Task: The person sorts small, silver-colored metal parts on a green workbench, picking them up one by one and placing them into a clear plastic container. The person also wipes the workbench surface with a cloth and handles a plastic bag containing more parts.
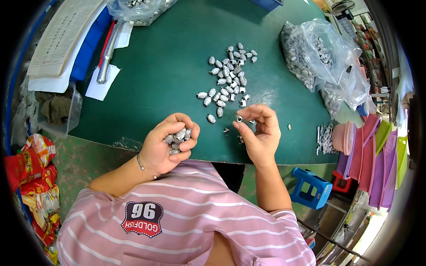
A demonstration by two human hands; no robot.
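Note:
My left hand [171, 144], palm up with curled fingers, cups several small silver-grey metal beads [178, 138]. Between thumb and fingertips my right hand [259, 131] pinches one metal bead [239, 118], its hole showing. Beyond both hands a loose spread of barrel-shaped metal beads [226, 73] lies on the green tabletop [155, 66], some with patterned sides. A few small bits rest beside and partly under my right hand; they are too small to name.
Clear plastic bags of metal parts [306, 48] stand at right, near a pile of small silver pieces [325, 138]. At left lie a metal rod [108, 55], papers [62, 35] and a clear tub with a brown cloth [55, 106]. A blue stool [311, 187] stands below the table.

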